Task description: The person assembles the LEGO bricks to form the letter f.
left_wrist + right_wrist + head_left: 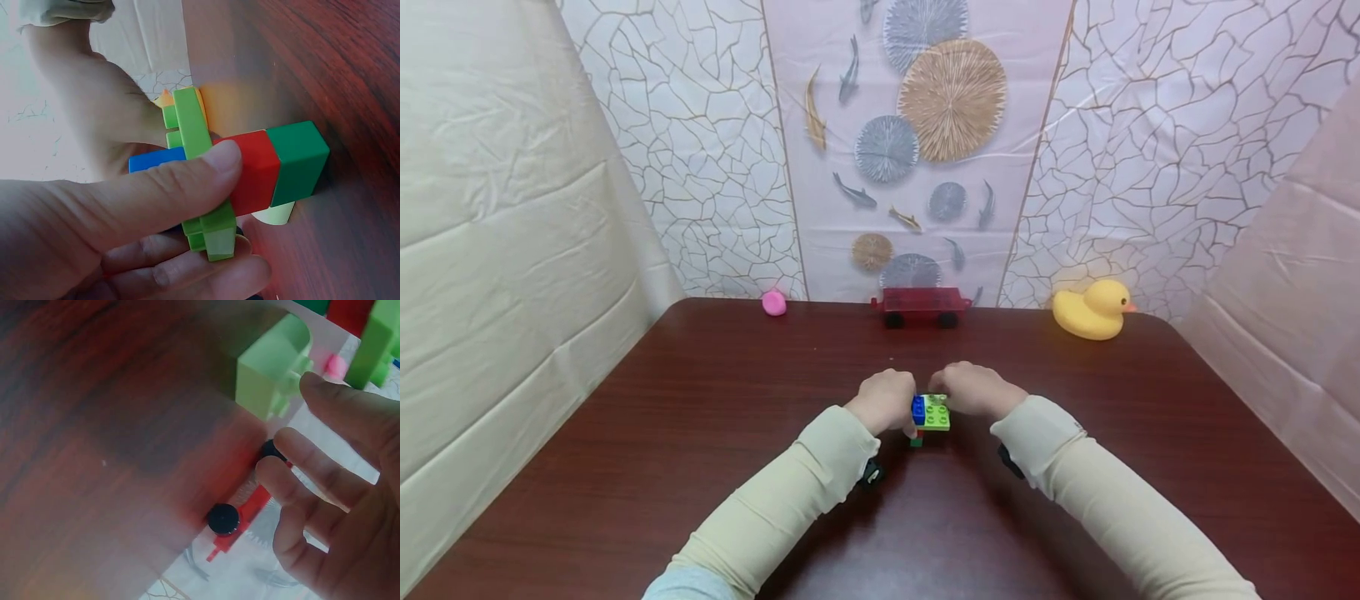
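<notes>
My left hand (886, 402) grips a small stack of toy building bricks, thumb on the near side and fingers behind. The stack has a blue brick (156, 159) on a lime-green plate (192, 119), with a red brick (255, 172) and a dark green brick (300, 164) beneath. Beyond the stack, a pale green brick (269, 369) with one rounded side sits on the table. Close beside its studs is the thumb of my right hand (977, 390), whose fingers are loosely bent with nothing between them.
At the table's far edge stand a red toy wagon (922, 307) with black wheels, a pink piece (773, 302) to the left and a yellow toy duck (1092, 310) to the right. Patterned cloth (700, 150) hangs behind the dark wooden table (662, 433).
</notes>
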The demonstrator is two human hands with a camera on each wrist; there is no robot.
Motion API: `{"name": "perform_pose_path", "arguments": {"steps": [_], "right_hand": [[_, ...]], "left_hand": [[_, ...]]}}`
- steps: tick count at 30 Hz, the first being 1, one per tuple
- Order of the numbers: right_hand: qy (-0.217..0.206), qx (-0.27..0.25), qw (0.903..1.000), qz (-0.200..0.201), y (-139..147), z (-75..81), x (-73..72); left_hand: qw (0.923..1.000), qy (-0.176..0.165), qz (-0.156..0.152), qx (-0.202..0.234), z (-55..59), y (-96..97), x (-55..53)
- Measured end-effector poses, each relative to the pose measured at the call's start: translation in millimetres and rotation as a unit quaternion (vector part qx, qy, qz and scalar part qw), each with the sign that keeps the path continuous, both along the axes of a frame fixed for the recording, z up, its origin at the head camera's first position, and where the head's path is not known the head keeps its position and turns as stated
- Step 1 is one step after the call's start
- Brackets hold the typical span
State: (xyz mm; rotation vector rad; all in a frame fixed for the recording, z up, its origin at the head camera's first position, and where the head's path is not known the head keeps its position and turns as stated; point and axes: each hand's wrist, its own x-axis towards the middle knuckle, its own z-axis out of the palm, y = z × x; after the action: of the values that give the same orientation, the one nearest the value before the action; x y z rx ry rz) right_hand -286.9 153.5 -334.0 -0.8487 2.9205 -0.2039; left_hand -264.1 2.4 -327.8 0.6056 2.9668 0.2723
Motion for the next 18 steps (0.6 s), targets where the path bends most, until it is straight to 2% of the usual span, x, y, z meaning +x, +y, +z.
{"name": "perform_pose_path", "arguments": {"steps": [5, 12, 18], "right_hand": [[-0.017, 0.008, 0.9998, -0.005, 0, -8.4, -1.8], [-0.036, 0.043, 0.9981, -0.025, 10, -4.5, -5.6], [-0.062, 0.078, 0.9902, -0.097, 17, -3.3, -6.7]], "left_hand": [[0.9999, -0.007, -0.002, 0.007, -1.5, -0.1, 0.3], [0.9999, -0.009, 0.001, 0.011, 0.6, -0.7, 1.4], [0.9999, -0.011, 0.007, 0.003, 2.4, -0.7, 1.2]]}}
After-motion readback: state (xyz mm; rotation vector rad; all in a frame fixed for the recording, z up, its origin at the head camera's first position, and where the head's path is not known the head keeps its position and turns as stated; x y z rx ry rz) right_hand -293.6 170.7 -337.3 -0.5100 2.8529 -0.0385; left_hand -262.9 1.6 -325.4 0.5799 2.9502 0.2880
